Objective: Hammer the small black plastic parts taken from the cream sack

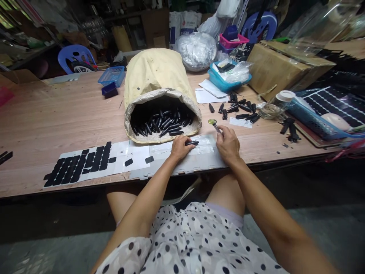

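My left hand (179, 147) is closed around a slim black plastic piece (192, 143) just above the grey sheet at the table's front edge. To its right, my right hand (228, 144) grips a small spoon-like tool (218, 129) with a thin shaft and a round yellow-green end pointing up and away. Behind my left hand lies a cream sack (156, 72), its mouth facing me, with many similar black pieces (164, 121) inside. Left of my hands, rows of black stickers (94, 160) cover a white sheet (114, 167); two stickers lie apart nearer my left hand.
More black pieces (242, 108) lie loose at right, near white papers (209, 93). Farther back stand a turquoise basket (228, 82) with plastic bags and a cardboard box (279, 68). A blue basket (111, 76) and a dark blue tray (109, 90) sit left of the sack.
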`<control>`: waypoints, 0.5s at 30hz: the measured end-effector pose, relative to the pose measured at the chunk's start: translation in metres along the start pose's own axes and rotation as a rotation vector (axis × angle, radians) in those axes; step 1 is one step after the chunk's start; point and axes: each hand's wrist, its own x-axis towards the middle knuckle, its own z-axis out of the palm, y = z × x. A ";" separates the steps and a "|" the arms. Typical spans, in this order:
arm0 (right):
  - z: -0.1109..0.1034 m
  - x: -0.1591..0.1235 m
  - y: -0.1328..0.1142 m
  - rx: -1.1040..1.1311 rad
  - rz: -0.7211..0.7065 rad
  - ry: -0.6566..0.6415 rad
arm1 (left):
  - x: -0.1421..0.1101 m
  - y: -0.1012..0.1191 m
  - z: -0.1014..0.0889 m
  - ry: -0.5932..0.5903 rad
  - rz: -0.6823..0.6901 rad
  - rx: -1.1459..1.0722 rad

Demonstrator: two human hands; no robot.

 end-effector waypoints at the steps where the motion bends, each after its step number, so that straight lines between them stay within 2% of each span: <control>1: -0.005 -0.007 -0.003 0.066 -0.017 0.006 | 0.001 0.001 -0.001 -0.017 -0.010 -0.012; 4: -0.013 -0.032 -0.010 0.213 -0.075 -0.060 | 0.005 0.002 -0.002 -0.055 -0.024 -0.037; 8: -0.016 -0.055 -0.017 0.242 -0.194 -0.105 | 0.004 0.000 0.001 -0.021 0.005 -0.041; 15: -0.012 -0.064 -0.018 0.183 -0.236 -0.101 | 0.003 -0.003 0.009 0.019 0.044 -0.028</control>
